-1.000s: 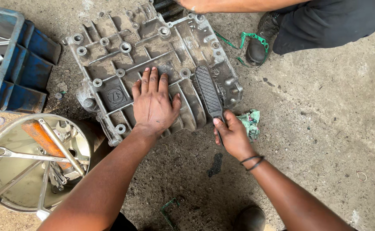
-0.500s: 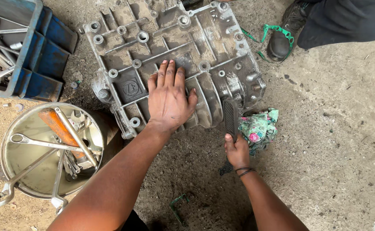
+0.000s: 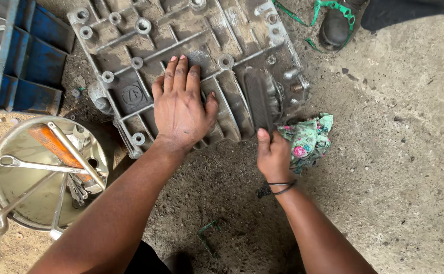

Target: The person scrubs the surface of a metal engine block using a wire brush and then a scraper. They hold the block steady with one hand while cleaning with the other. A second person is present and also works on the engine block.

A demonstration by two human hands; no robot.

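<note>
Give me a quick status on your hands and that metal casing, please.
Left hand flat on the ribbed metal casing. Right hand gripping a dark flat tool against its edge. Floral rag beside right hand.

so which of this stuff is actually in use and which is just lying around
In use:
left hand flat on the metal casing
right hand gripping the dark tool

Lying about:
floral rag
tool pan
blue toolbox
green strap

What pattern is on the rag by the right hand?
Green floral rag with pink flowers, head view.
</note>
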